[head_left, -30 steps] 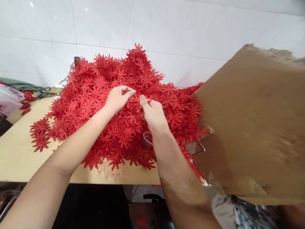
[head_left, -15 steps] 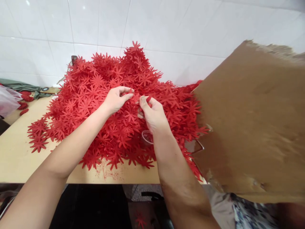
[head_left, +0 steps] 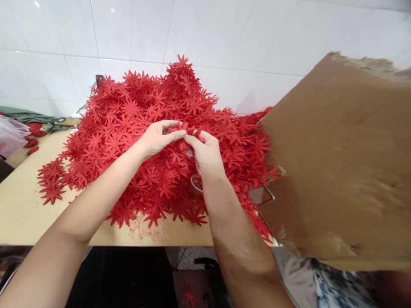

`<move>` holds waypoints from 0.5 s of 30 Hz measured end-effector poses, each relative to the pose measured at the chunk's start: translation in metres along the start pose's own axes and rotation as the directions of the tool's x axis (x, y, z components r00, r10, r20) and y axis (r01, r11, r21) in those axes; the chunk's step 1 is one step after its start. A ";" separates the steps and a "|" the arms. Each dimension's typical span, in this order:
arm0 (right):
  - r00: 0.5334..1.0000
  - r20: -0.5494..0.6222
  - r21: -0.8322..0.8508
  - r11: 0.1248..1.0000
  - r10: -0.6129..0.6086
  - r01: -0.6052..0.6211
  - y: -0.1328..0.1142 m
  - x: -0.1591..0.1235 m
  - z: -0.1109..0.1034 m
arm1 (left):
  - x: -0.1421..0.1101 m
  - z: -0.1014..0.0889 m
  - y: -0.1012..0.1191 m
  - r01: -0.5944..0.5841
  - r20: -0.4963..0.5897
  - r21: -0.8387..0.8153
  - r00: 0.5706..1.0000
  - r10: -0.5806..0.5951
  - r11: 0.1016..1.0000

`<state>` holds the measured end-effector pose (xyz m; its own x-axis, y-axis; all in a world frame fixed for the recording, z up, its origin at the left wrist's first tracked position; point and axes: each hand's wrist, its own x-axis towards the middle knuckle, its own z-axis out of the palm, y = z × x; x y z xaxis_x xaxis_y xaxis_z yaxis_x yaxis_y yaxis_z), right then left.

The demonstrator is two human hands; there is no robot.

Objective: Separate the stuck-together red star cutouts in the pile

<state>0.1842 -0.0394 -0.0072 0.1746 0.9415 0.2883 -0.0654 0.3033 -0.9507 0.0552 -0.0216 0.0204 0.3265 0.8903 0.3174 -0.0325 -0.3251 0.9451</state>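
the bench [head_left: 22,205] is pale and smooth, its back edge running along a wall [head_left: 240,38] of glossy white tiles with thin dark joints. a large heap of red star-shaped pieces [head_left: 131,111] covers its middle, rising toward the back edge, with red crumbs [head_left: 144,233] scattered just inside the front edge. over the heap's middle, the left hand [head_left: 157,137] has thumb and fingers pinched on a red piece [head_left: 189,131], and the right hand [head_left: 208,152] is closed on it too, the fingertips of both nearly meeting. below the right hand, a clear round rim [head_left: 192,182] shows among the stars. a big brown cardboard sheet [head_left: 340,162], torn along its top, blocks the bench's right end. toward the back left corner lie a whitish plastic bag [head_left: 11,134] and green cloth [head_left: 28,114]. beneath the front edge, it is dark.
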 end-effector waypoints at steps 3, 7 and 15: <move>0.996 -0.048 -0.048 0.996 -0.074 0.071 0.000 0.000 0.000 | -0.002 0.003 -0.001 -0.024 -0.024 -0.003 0.999 0.024 1.000; 0.981 -0.099 -0.038 0.985 -0.169 0.166 0.000 0.001 0.002 | -0.001 0.006 -0.001 -0.040 -0.058 0.104 0.997 0.046 0.994; 0.950 -0.235 0.009 0.977 -0.207 0.215 0.008 0.015 0.002 | -0.001 0.012 0.002 -0.054 -0.101 0.346 0.990 0.095 0.936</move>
<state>0.1842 -0.0221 -0.0103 0.4098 0.7971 0.4435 -0.0357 0.4998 -0.8654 0.0664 -0.0272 0.0212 0.2250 0.8831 0.4117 0.2791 -0.4632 0.8411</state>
